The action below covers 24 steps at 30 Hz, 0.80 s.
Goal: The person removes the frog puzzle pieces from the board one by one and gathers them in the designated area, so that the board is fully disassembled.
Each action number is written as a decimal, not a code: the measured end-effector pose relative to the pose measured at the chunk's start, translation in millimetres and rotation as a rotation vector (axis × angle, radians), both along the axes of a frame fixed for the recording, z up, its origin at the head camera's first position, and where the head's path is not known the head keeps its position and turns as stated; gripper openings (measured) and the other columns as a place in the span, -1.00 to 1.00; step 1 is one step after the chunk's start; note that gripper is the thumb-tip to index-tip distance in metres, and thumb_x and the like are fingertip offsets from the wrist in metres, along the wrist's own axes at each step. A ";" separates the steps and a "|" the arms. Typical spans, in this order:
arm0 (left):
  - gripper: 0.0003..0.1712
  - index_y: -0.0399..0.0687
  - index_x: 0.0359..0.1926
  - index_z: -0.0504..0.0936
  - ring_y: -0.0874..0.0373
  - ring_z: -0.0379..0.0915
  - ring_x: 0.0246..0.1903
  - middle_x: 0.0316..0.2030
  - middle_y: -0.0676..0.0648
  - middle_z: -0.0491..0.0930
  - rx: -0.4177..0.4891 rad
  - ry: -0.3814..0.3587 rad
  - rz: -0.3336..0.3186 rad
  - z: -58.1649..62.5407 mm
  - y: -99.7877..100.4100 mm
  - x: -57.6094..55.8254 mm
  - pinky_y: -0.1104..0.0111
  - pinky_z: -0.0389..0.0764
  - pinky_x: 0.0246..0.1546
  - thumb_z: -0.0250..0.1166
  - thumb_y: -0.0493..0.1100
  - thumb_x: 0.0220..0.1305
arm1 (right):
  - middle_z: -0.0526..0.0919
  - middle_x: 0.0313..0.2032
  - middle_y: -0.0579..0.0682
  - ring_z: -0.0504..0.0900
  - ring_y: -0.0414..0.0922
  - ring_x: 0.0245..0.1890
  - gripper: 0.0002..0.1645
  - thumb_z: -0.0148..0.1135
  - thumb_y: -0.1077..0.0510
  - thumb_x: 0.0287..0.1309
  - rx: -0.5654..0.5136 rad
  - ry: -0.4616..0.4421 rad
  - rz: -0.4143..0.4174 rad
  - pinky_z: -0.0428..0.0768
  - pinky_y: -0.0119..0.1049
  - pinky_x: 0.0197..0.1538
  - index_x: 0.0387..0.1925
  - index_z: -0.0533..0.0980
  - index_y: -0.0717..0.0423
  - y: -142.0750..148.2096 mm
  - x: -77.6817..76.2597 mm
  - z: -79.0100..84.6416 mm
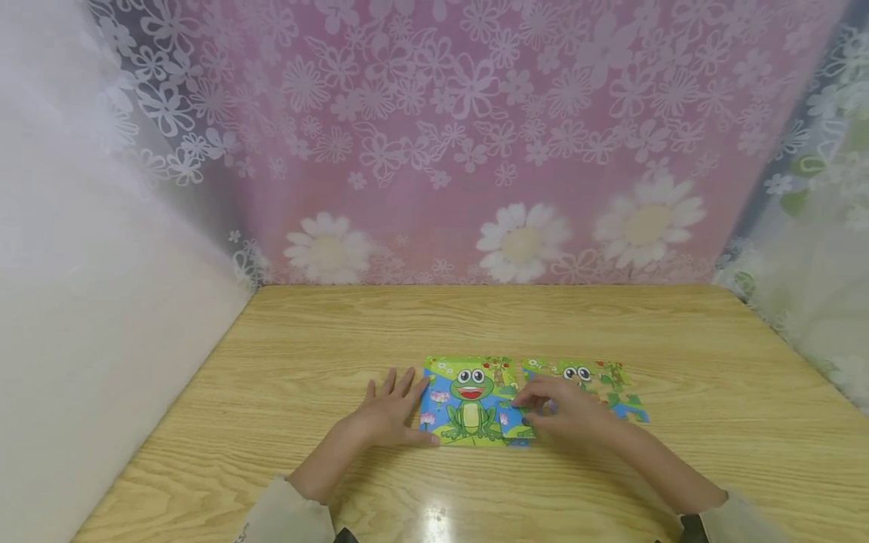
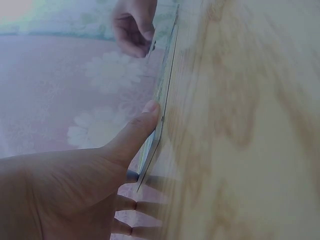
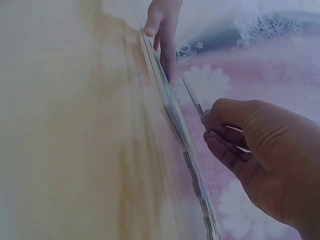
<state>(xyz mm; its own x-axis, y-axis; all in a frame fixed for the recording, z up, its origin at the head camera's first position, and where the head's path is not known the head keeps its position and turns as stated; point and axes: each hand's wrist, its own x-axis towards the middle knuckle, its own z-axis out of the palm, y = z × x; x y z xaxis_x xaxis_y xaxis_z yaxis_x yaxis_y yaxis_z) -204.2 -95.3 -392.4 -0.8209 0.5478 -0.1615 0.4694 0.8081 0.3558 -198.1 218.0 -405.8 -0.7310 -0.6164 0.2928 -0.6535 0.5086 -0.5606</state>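
Observation:
A frog jigsaw puzzle board [image 1: 471,411] lies flat on the table. Along its left edge rests my left hand [image 1: 388,415], fingers spread, with the thumb touching the near left corner. My right hand [image 1: 570,413] pinches a puzzle piece [image 1: 514,422] above the board's right side; in the right wrist view the piece [image 3: 192,97] is seen edge-on, apart from the board. Just right of the board lies a second frog puzzle picture [image 1: 631,411] with gaps in it, partly hidden behind my right hand.
The wooden table [image 1: 326,324] extends around both pictures. A pink flowered curtain [image 1: 434,188] hangs along its back edge. To the left stands a white wall or sheet [image 1: 115,302], and flowered cloth [image 1: 815,249] hangs to the right.

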 end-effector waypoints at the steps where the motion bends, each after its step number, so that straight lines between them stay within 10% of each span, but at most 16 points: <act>1: 0.11 -0.11 0.42 -0.04 -0.31 -0.39 0.31 0.38 -0.27 -0.19 0.003 0.002 -0.001 -0.9 -0.5 -0.3 -0.24 -0.29 0.13 0.21 0.37 0.03 | 0.53 -0.30 -0.22 0.50 -0.30 -0.35 -0.73 0.32 0.37 -0.04 -0.003 0.023 0.000 0.52 -0.39 -0.31 -0.24 0.57 0.08 4.0 1.2 -0.5; 6: 0.13 -0.10 0.42 -0.04 -0.32 -0.40 0.31 0.38 -0.27 -0.20 0.006 0.015 -0.009 -5.0 -2.3 -2.3 -0.25 -0.29 0.13 0.19 0.39 0.03 | 0.55 -0.31 -0.20 0.48 -0.30 -0.36 -0.70 0.36 0.40 -0.12 0.000 0.123 -0.011 0.51 -0.40 -0.34 -0.27 0.58 0.10 22.0 7.5 -2.9; 24: 0.12 -0.09 0.42 -0.04 -0.31 -0.42 0.31 0.38 -0.29 -0.18 0.014 0.012 -0.017 -4.5 -1.4 -3.3 -0.25 -0.28 0.13 0.21 0.37 0.03 | 0.57 -0.24 -0.24 0.50 -0.27 -0.26 -0.72 0.32 0.34 -0.03 0.067 0.023 0.012 0.50 -0.35 -0.22 -0.23 0.58 0.02 42.7 23.2 -0.5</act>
